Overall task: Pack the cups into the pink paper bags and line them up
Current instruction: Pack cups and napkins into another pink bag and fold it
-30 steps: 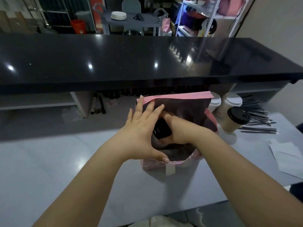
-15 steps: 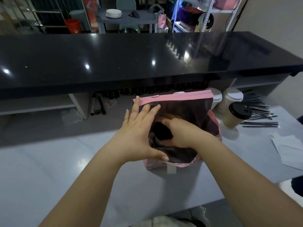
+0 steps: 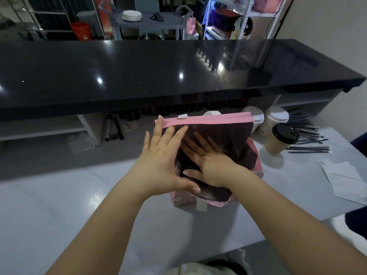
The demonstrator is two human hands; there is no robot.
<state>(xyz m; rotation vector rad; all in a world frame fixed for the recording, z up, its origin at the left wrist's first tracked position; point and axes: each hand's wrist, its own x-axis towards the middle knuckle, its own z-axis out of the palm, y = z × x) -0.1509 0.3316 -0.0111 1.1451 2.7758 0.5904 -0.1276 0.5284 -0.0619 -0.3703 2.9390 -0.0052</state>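
My left hand (image 3: 162,161) is wide open. Its fingers are straight and spread out. They lie against the left side of the pink paper bag (image 3: 208,121), and the tips reach up to its top edge. My thumb lies along the near edge of the bag. This hand does not curl round anything.

My right hand (image 3: 210,165) is down inside the mouth of the bag. It is flat and open too, with the fingers spread apart and the palm facing down. It holds nothing that I can see. Something dark lies under it, but I cannot tell what it is.

The bag stands up on the grey table (image 3: 79,205), right in front of me. Its mouth is open and the inside looks dark. 1 white handle (image 3: 212,113) sticks up behind the far edge. Another white handle hangs down the near side.

3 cups stand on the table just to the right of the bag. The 2 white-lid cups (image 3: 277,118) are at the back, and 1 of them is partly hidden by the bag's corner. The black-lid cup (image 3: 282,139) stands a bit nearer to me, close to the bag but not touching it.

A pile of black straws (image 3: 309,135) lies beside the cups, further right. Some white papers (image 3: 341,179) lie near the right edge of the table.

A long shiny black counter (image 3: 158,72) runs across behind the table. A few markers (image 3: 113,128) lie in the gap under it.
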